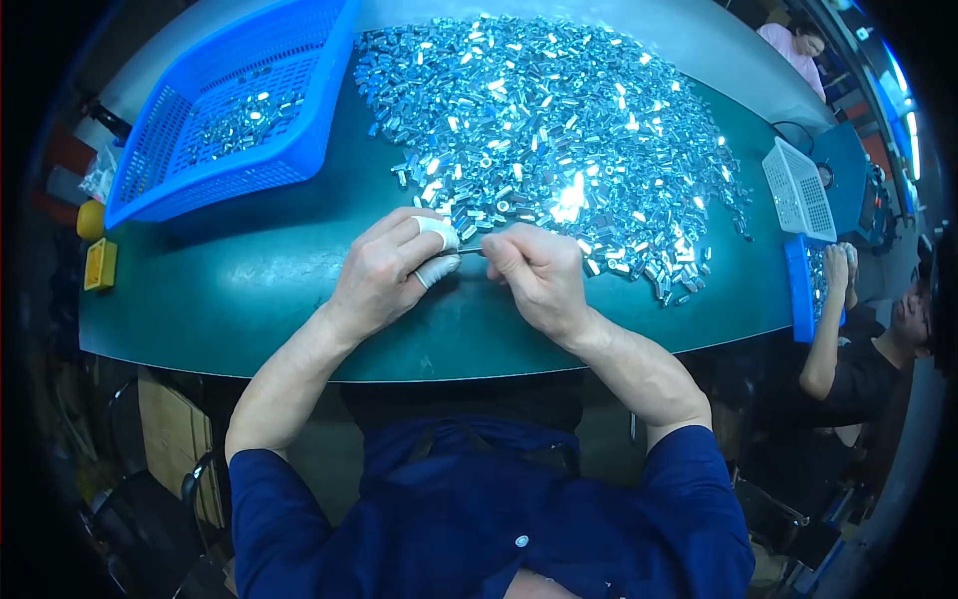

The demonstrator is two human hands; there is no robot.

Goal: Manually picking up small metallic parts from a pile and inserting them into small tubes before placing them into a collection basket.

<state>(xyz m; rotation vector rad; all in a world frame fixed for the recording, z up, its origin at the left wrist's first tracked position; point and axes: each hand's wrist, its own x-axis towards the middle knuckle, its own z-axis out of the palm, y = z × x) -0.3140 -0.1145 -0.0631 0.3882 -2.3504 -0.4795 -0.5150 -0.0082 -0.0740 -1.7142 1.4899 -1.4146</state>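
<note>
Close together over the near part of the green table (249,299), my two hands work at a thin metal rod (471,251) that spans the small gap between them. My left hand (382,265) has white coverings on its thumb and index finger, which pinch together; any small part between them is hidden. The fingers of my right hand (540,278) are curled around the rod's other end. Just beyond both hands spreads a large heap of small shiny metal sleeves (539,130), some with visible holes. A few loose ones lie near my left fingertips.
A blue perforated basket (317,120) with some metal parts stands far left, a yellow box (100,265) beside it. At the right are a white basket (798,190) and a smaller blue basket (801,295), where another person's hands (840,265) work. Someone in pink (788,45) is farther back.
</note>
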